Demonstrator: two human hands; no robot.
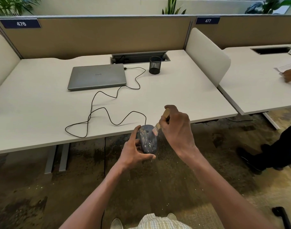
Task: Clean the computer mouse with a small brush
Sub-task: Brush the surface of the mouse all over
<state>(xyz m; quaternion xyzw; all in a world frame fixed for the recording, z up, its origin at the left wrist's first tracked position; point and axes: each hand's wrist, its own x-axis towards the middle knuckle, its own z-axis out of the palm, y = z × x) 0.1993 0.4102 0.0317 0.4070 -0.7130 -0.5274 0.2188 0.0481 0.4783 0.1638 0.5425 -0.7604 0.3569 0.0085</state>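
- The computer mouse (147, 140), dark with pale specks, is held in the air just off the desk's (42, 100) front edge
- The left hand (136, 152) is clamped around it, thumb under the rear
- The right hand (176, 129) grips a small brush (159, 123); its bristles seem to touch the mouse's right front, though blur hides the contact
- The mouse's black cable (108, 113) loops across the desk to a closed grey laptop (97, 76) marked "Dell"
- A black mesh cup (155, 65) stands beside it
- Partition labels read "476" (21, 23) and "477" (207, 20)
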